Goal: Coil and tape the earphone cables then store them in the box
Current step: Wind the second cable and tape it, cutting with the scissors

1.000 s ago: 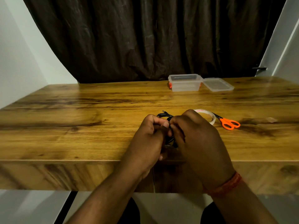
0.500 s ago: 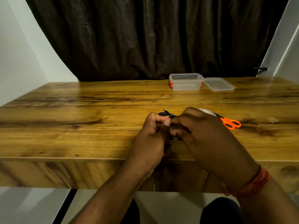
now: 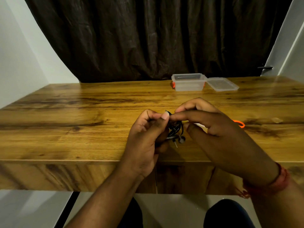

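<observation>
1. Your left hand [image 3: 144, 137] pinches the black earphone cable bundle [image 3: 175, 130], held above the table [image 3: 65, 120].
2. Your right hand [image 3: 212, 129] pinches the bundle's top.
3. Box [image 3: 189, 83], open, far edge; lid [image 3: 221, 83] beside it.

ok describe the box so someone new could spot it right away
On the wooden table, look to the far edge, by the dark curtain. The box is clear plastic with orange clips, standing open; its flat lid lies just to its right.
</observation>
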Action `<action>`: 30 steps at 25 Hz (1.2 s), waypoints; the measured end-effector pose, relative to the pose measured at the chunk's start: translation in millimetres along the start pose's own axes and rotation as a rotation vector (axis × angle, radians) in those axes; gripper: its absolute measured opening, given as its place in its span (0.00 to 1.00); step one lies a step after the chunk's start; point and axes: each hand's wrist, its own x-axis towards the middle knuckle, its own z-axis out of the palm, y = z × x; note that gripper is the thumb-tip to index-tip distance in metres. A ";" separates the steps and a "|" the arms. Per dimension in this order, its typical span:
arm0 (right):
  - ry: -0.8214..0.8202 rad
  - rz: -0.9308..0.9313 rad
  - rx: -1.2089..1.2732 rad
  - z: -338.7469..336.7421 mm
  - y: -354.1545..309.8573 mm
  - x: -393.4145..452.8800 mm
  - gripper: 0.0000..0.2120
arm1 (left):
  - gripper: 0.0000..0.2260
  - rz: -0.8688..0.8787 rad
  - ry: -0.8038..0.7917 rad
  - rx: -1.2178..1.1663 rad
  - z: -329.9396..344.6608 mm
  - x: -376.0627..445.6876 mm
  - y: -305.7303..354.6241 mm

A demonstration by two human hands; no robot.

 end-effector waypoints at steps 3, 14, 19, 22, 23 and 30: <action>-0.028 -0.039 0.076 -1.0 -0.5 0.7 0.14 | 0.05 -0.003 -0.030 -0.084 -3.7 3.5 -0.9; 0.171 -0.027 0.163 12.9 0.0 4.5 0.07 | 0.09 -0.041 -0.034 -0.082 2.6 2.7 5.9; 0.265 -0.097 -0.111 16.3 -11.9 0.3 0.05 | 0.10 -0.020 0.015 0.031 6.2 1.7 3.8; 0.246 0.001 0.061 20.1 -5.2 -2.9 0.13 | 0.08 -0.018 0.021 -0.006 6.0 2.5 4.6; 0.189 0.053 0.144 20.3 -1.2 -3.0 0.16 | 0.08 -0.026 0.010 -0.040 4.4 3.1 4.4; 0.042 0.039 0.178 14.1 6.8 0.4 0.16 | 0.08 -0.056 -0.181 -0.117 -4.5 4.0 6.0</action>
